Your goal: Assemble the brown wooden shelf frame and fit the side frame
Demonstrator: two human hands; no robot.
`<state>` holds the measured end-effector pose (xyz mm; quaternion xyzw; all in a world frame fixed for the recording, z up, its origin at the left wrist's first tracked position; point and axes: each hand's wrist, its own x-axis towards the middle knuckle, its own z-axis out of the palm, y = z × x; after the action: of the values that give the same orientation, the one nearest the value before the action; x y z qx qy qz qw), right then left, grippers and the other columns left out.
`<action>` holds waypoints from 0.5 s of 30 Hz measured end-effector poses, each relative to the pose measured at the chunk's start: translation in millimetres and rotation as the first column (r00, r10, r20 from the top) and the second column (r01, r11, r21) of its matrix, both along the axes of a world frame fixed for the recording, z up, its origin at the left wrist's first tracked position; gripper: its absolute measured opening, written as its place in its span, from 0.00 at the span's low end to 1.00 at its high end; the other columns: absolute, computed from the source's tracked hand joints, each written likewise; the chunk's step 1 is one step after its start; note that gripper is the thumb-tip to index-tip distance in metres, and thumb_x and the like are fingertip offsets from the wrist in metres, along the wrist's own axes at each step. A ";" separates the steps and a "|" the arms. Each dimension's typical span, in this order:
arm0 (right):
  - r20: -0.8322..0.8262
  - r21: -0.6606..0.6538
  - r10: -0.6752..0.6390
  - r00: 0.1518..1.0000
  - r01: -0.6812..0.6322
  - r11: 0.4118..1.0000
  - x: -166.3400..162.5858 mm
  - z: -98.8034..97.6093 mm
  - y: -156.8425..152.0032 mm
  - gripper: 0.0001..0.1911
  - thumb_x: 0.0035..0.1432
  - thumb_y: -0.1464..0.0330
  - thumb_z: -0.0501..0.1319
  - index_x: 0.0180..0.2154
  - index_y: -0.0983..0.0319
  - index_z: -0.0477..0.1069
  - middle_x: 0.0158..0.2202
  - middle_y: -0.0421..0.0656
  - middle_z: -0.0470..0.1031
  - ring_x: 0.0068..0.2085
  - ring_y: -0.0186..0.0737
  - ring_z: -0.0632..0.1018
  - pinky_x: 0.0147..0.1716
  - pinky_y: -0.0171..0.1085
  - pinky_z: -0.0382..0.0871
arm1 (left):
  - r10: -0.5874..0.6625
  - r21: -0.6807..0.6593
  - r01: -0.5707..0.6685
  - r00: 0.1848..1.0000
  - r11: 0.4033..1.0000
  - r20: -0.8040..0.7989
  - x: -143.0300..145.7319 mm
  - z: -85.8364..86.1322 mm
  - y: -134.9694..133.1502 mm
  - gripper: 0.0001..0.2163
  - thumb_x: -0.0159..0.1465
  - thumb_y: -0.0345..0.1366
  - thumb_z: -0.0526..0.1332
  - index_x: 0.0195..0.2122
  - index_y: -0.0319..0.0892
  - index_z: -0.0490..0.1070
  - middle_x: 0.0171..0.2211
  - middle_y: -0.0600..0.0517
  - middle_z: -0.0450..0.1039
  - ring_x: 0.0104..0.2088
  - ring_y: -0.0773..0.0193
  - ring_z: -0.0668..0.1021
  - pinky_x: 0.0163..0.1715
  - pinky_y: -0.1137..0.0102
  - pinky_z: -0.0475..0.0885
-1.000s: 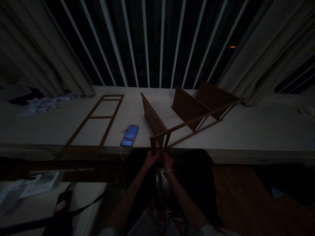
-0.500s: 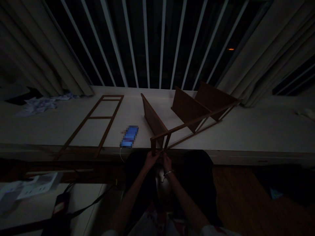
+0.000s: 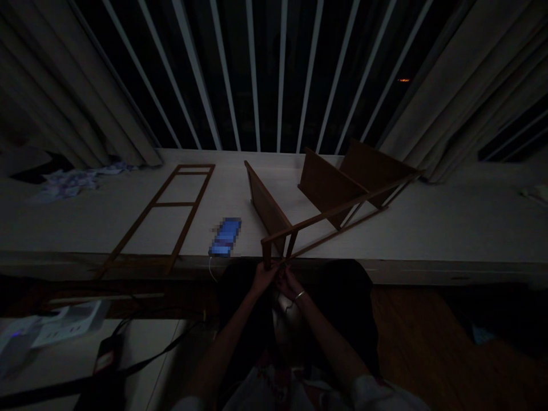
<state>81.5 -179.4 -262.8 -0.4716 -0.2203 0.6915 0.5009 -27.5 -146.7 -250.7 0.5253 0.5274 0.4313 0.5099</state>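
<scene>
A brown wooden shelf frame (image 3: 317, 220) with three panel boards lies tilted on the pale window ledge, its near end reaching over the ledge's front edge. My left hand (image 3: 264, 278) is closed around the lower corner of that near end. Beside it, my right hand (image 3: 289, 283), with a bracelet at the wrist, pinches at the end of the lower rail. Whatever its fingers hold is too dark and small to make out. To the left rests a separate ladder-like wooden frame (image 3: 174, 204), partly overhanging the ledge.
A phone (image 3: 225, 236) with a white cable lies on the ledge (image 3: 449, 228) between the two frames. Crumpled cloth or paper (image 3: 72, 182) is at the far left. A power strip (image 3: 64, 325) and a black strap (image 3: 145, 362) are at lower left. Curtains flank the barred window.
My right hand has turned slightly, its wrist shifting a little to the right. My left hand and the shelf frame stay in place.
</scene>
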 end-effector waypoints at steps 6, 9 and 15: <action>0.265 0.050 0.019 0.964 -0.034 0.998 29.5 4.8 10.9 0.24 0.33 0.47 0.62 0.22 0.62 0.67 0.20 0.37 0.69 0.22 0.29 0.67 0.24 0.31 0.60 | 0.057 0.033 -0.056 0.998 0.998 -0.010 -0.3 4.6 -0.8 0.12 0.48 0.42 0.61 0.26 0.37 0.71 0.22 0.54 0.69 0.24 0.69 0.70 0.27 0.75 0.63; 0.386 0.071 0.010 0.923 -0.040 0.997 48.9 9.4 19.0 0.21 0.29 0.53 0.66 0.18 0.63 0.67 0.17 0.36 0.67 0.21 0.28 0.65 0.23 0.30 0.57 | 0.035 0.040 -0.035 0.999 0.999 -0.012 -0.5 9.5 -2.9 0.12 0.49 0.42 0.61 0.26 0.37 0.70 0.23 0.53 0.70 0.26 0.68 0.71 0.28 0.74 0.64; 0.627 0.145 -0.070 0.776 -0.028 0.989 57.4 19.0 18.7 0.18 0.30 0.55 0.67 0.19 0.63 0.68 0.17 0.35 0.67 0.22 0.30 0.65 0.24 0.31 0.55 | 0.039 0.025 -0.038 0.998 0.999 -0.040 -0.8 10.5 -4.6 0.12 0.49 0.43 0.60 0.27 0.37 0.70 0.24 0.52 0.69 0.27 0.66 0.71 0.29 0.73 0.64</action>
<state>138.9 -160.7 -243.8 -0.6402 -0.4201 0.4700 0.4390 -28.3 -151.3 -240.1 0.5297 0.5423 0.4368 0.4843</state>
